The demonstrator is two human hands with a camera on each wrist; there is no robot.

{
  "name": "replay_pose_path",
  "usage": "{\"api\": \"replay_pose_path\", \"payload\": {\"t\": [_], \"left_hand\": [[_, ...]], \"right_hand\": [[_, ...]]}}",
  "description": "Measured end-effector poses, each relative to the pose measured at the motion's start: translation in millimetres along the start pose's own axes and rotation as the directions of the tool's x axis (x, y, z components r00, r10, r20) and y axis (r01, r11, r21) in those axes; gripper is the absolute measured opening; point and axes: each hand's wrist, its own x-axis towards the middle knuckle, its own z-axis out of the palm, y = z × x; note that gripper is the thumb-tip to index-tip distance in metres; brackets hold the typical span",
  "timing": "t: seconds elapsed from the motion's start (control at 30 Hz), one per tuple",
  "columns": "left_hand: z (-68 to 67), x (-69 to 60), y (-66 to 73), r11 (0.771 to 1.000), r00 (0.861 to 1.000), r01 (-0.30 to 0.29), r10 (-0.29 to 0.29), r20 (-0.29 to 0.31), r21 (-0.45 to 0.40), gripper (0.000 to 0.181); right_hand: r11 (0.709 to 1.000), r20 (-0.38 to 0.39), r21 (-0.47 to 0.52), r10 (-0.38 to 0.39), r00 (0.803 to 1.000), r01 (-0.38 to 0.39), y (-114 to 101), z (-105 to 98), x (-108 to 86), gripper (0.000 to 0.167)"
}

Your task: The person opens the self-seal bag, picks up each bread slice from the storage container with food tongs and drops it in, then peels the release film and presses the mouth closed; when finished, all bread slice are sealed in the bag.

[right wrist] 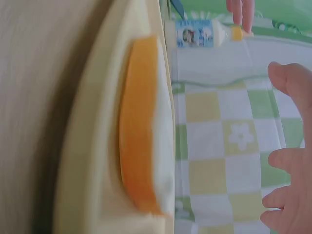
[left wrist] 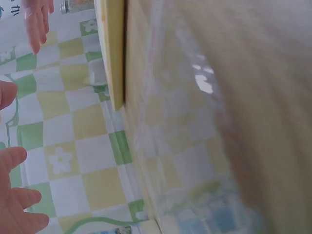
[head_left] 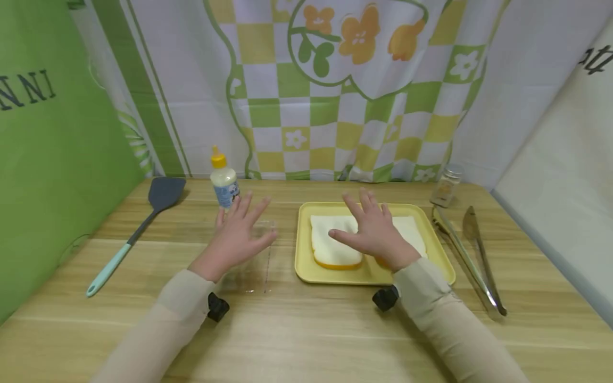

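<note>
My left hand point(head_left: 234, 242) hovers with its fingers spread over a transparent plastic sheet or board point(head_left: 258, 271) lying on the table, and holds nothing. A pale yellow tray point(head_left: 304, 274) carries two white bread slices with orange crusts, a left slice point(head_left: 330, 247) and a right slice point(head_left: 413, 234) partly hidden by the hand. Above them is my right hand point(head_left: 375, 231), fingers stretched apart and nothing in its grasp. The right wrist view shows a slice's orange crust point(right wrist: 139, 126) close up, with the right hand point(right wrist: 292, 170) apart from it.
Behind the left hand stands a yellow-capped squeeze bottle point(head_left: 225, 183). A dark spatula point(head_left: 165, 192) with a mint handle lies at left. Metal tongs point(head_left: 471, 260) lie right of the tray, near a small glass jar point(head_left: 447, 186). A checkered curtain point(head_left: 354, 111) hangs behind.
</note>
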Motion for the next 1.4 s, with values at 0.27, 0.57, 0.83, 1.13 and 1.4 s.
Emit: {"api": "replay_pose_path", "payload": {"t": [0.27,0.57,0.83,1.13,1.4], "left_hand": [[0.1,-19.0,-21.5,0.996,0.998,-0.059,0.057,-0.040,-0.071,0.073],[-4.2,-36.0,-38.5,0.976,0.995,-0.102,0.098,-0.031,-0.191,0.070],[-2.6,-45.9,-53.1,0.966,0.990,-0.083,0.108,0.090,-0.246,0.064],[-0.5,-42.2,-68.7,0.964,0.971,-0.099,0.148,0.190,-0.245,0.062],[3.5,-26.8,-76.0,0.959,0.948,-0.057,0.139,0.286,-0.278,0.068]], "right_hand": [[0.991,0.031,0.083,-0.109,0.994,0.106,-25,21,9.5,0.087],[0.979,0.081,0.135,-0.167,0.983,0.155,-53,39,22.7,0.086],[0.958,0.172,0.209,-0.234,0.957,0.197,-73,58,32.6,0.086],[0.899,0.206,0.363,-0.332,0.921,0.243,-86,76,48.7,0.087],[0.885,0.243,0.415,-0.330,0.912,0.210,-91,92,60.1,0.089]]}}
